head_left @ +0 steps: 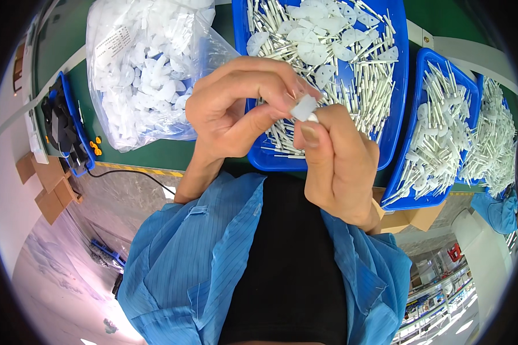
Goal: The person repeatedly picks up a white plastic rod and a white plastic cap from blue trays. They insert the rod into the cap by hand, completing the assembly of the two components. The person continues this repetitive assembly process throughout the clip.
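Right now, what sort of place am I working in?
Probably a factory assembly bench. Blue plastic trays heaped with white plastic pins and discs stand on a green worktop beside a clear plastic bag of white parts, and both hands pinch one small white plastic piece.

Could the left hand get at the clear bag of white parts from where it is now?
Probably yes. The left hand is beside the clear bag, with nothing between them, but its fingers pinch the small white part with the right hand, so it would need to let go first.
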A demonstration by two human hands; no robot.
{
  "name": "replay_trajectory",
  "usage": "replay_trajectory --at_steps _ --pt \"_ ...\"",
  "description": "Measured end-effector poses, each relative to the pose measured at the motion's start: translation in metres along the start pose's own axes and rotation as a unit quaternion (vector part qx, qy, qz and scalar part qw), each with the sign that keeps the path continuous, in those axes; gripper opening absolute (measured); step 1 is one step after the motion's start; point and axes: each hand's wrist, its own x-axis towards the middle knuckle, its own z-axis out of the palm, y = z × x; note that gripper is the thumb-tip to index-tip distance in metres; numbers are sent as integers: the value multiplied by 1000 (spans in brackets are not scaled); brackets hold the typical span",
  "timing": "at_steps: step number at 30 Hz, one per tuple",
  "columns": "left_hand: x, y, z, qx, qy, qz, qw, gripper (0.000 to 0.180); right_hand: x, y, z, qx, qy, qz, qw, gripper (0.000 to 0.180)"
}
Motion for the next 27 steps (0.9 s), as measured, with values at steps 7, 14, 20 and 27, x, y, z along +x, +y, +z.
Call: replay_trajectory --at_steps 7,14,20,27 --pt "-4 -4 5 62 27 62 996 32 5 37 0 23 11 -98 995 14" --pt "-7 -3 -8 184 -52 100 976 52 8 35 -1 -38 39 -130 990 18" --pt "-2 11 -5 85 -75 -102 988 52 5 35 -1 -33 39 -112 992 20" --pt "5 7 -10 111 -90 15 990 33 9 36 -4 -66 31 -137 988 22"
